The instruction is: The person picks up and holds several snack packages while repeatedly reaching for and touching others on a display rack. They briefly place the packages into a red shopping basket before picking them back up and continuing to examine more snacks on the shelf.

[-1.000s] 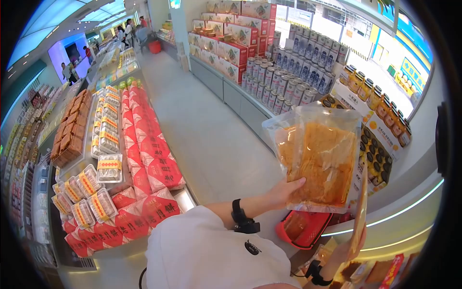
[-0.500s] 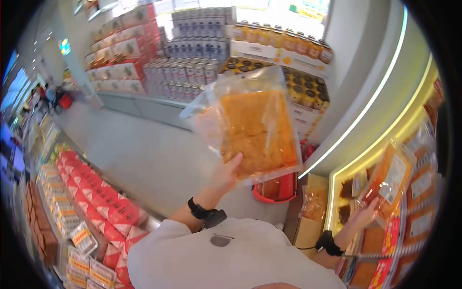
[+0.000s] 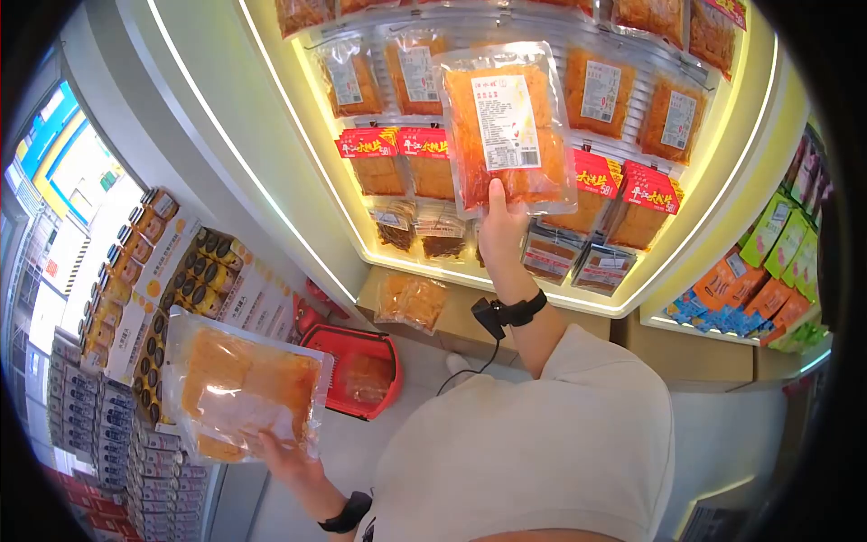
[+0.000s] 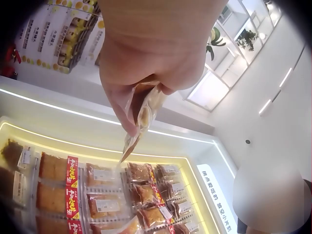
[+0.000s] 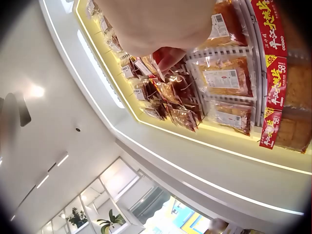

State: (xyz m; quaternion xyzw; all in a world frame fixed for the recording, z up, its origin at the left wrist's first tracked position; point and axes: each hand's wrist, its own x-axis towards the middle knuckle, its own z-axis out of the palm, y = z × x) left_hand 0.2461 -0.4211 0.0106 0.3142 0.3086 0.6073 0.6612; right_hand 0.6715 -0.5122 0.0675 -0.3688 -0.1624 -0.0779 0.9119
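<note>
My left hand (image 3: 291,462) grips the lower edge of a clear sealed bag of flat orange-brown snack sheets (image 3: 230,375), held out at the lower left of the head view. Seen from the left wrist, that bag (image 4: 141,114) is nearly edge-on between thumb and fingers. At upper centre, my right hand (image 3: 502,237) pinches the bottom of a second, similar bag (image 3: 465,117), thumb on its front. A white printed label (image 3: 508,122) faces me from that bag, which overlaps the lit display rack. In the right wrist view the hand (image 5: 161,24) hides most of it.
Similar bags (image 3: 601,90) hang in rows on the yellow-lit rack, with red price cards (image 3: 650,188) below. A red basket (image 3: 397,384) containing a bag stands on the floor beside a ledge holding another bag (image 3: 411,303). Jars (image 3: 117,285) and cans line the left side.
The head view has swung right from the aisle to the lit rack. The right-hand bag is now raised before the rack, label forward; the left-hand bag now appears lower and farther left.
</note>
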